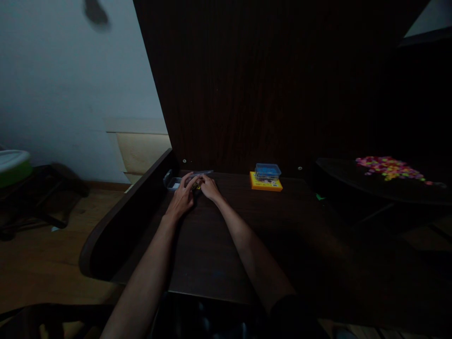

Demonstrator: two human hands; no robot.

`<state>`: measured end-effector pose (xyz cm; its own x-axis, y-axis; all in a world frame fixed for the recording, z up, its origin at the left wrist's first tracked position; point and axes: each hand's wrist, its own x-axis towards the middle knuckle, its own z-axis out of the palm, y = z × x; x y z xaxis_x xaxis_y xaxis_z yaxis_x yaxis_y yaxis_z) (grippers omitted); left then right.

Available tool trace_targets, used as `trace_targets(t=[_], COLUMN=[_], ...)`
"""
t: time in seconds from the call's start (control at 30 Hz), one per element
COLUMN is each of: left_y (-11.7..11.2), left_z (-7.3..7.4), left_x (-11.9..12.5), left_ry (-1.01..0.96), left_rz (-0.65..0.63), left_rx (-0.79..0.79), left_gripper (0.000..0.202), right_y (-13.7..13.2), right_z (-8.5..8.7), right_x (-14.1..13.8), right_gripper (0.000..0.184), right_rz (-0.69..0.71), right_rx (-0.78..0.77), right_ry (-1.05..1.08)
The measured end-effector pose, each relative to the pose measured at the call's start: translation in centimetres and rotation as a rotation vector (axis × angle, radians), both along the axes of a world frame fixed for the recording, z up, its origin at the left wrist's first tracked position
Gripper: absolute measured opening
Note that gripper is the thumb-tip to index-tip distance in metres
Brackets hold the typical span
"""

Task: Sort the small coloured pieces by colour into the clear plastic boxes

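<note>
Toward the back left of the dark desk [212,245], my left hand [181,197] and my right hand [209,187] come together. Bent fingers of both hands meet over a small yellow-and-dark item [196,186], mostly covered and too dim to name. A clear plastic case [173,184] sits just left of my left hand, with a pale piece inside. Behind my fingers a clear flat lid or tray [205,173] lies tilted. My right fingers are pinched together; the left ones curl in toward them.
An orange-yellow box [266,187] with a clear blue-tinted container [267,171] on top stands right of my hands. A raised side panel [123,221] edges the desk at left, a tall board [247,84] at back. Colourful small pieces [390,168] lie on a dark surface far right.
</note>
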<state>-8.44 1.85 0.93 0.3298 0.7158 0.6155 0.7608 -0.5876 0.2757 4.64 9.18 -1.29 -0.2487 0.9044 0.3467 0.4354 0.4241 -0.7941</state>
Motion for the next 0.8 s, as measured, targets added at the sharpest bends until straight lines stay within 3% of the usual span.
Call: trace_targets(t=[0.3,0.8], left_y=[0.3,-0.09], left_z=[-0.55,-0.13], left_x=[0.22,0.71], left_ry=[0.044,0.169], left_rz=[0.0,0.024], left_rx=[-0.021,-0.019], left_gripper=[0.075,0.079], right_y=[-0.34,-0.04], right_z=[-0.04,-0.29], right_x=[-0.18,-0.38], right_gripper=[0.019,0.017], right_rz=[0.008,-0.033], right_rx=[0.025,0.013], right_ry=[0.011,-0.09])
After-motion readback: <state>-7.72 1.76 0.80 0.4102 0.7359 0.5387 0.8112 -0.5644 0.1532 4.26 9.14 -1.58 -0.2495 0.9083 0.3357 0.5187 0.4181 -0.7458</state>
